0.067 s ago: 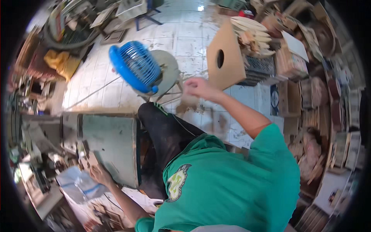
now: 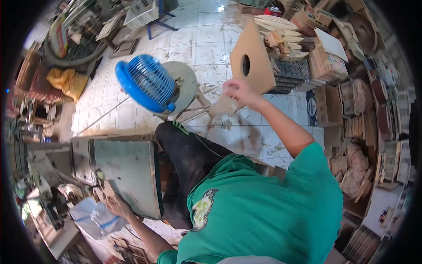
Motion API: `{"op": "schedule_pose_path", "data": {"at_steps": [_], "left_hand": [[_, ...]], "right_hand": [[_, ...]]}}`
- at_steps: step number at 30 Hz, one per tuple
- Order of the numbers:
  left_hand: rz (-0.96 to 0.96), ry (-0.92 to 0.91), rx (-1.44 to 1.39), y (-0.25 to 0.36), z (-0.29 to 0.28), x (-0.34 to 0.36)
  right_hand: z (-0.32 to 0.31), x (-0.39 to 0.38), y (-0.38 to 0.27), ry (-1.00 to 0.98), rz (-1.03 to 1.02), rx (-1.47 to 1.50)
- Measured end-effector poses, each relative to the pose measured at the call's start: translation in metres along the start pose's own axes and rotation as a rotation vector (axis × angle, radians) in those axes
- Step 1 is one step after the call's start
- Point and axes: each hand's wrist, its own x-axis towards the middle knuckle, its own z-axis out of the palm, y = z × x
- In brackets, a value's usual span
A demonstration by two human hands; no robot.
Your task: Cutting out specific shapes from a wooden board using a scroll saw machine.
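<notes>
Two hands — one left hand (image 2: 117, 206), one right hand (image 2: 241, 93). One pale wooden piece (image 2: 105, 190), one blue fan (image 2: 151, 81), one round stool (image 2: 188, 86), one yellow sack (image 2: 67, 83), one holed board (image 2: 260, 68), one white crate (image 2: 140, 16), one green worktop (image 2: 125, 176).

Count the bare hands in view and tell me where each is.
2: the left hand between the bag and the green board; the right hand beside the holed panel.

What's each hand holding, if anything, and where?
The left hand seems to hold a small flat tan piece by its lower end. Beside the right hand is a blurred beige piece; whether it's held is unclear.
</notes>
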Motion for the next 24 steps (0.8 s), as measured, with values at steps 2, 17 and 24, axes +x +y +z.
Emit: {"op": "schedule_pose_path", "data": {"at_steps": [2, 17, 24], "left_hand": [[-0.013, 0.006, 0.01, -0.004, 0.0, -0.003], [-0.344, 0.029, 0.074, -0.014, -0.009, -0.02], [-0.35, -0.07, -0.016, 0.015, -0.017, -0.032]], "right_hand": [[-0.058, -0.009, 0.002, 0.259, -0.071, 0.112], [-0.25, 0.067, 0.19, 1.087, 0.129, 0.758], [-0.28, 0.126, 0.224, 1.133, 0.126, 0.67]]}}
